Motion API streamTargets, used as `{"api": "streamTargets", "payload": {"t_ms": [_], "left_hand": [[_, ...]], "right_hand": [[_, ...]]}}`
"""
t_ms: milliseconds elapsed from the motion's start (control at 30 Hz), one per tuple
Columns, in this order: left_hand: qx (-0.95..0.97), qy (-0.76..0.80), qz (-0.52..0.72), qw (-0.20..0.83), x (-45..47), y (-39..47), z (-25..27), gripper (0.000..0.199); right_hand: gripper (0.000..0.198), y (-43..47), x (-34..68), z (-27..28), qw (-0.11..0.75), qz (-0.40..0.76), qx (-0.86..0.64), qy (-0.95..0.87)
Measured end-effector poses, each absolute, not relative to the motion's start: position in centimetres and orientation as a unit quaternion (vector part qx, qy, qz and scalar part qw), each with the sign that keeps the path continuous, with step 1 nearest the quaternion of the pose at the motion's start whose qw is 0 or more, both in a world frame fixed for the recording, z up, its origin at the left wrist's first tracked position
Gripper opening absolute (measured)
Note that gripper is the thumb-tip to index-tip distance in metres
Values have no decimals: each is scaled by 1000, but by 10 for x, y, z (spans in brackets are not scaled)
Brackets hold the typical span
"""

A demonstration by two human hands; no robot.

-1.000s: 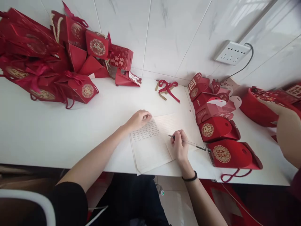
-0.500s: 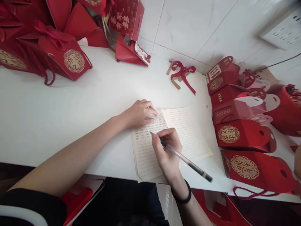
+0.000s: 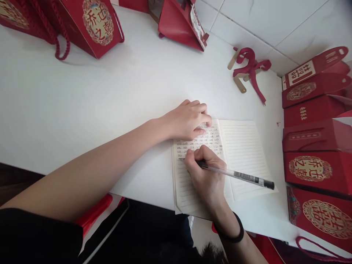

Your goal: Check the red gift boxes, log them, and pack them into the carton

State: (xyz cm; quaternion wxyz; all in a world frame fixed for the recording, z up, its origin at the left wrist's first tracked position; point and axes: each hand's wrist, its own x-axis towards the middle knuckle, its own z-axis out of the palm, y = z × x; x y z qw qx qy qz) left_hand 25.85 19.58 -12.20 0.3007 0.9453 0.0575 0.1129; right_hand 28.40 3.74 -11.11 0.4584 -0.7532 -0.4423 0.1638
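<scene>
An open lined notebook (image 3: 243, 146) lies on the white table, with rows of handwritten numbers on the upper part of its left page. My right hand (image 3: 207, 176) grips a clear-barrelled pen with a black cap end (image 3: 242, 176) between thumb and fingers. The pen's tip is at the left side of that page, just below the written rows. My left hand (image 3: 192, 119) rests palm down over the top left of the same page, fingers loosely bent and thumb apart, holding nothing.
Red gift boxes (image 3: 310, 168) line the right side, and more red boxes (image 3: 88, 29) with rope handles stand at the back left. A red folded box (image 3: 180, 25) and a dark red ribbon with gold strips (image 3: 251, 66) lie near the tiled wall (image 3: 255, 22).
The view has come closer and shifted left. On the page, my right hand has moved the pen tip leftward and lower, and the pen lies more level. My left hand stays on the notebook.
</scene>
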Motion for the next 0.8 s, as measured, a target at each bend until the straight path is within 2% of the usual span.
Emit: {"api": "streamTargets", "payload": {"t_ms": [800], "left_hand": [[935,56,131,326,259,194,-124,18]], "right_hand": [[34,34,283,-110,458,150,-754,-445]]}}
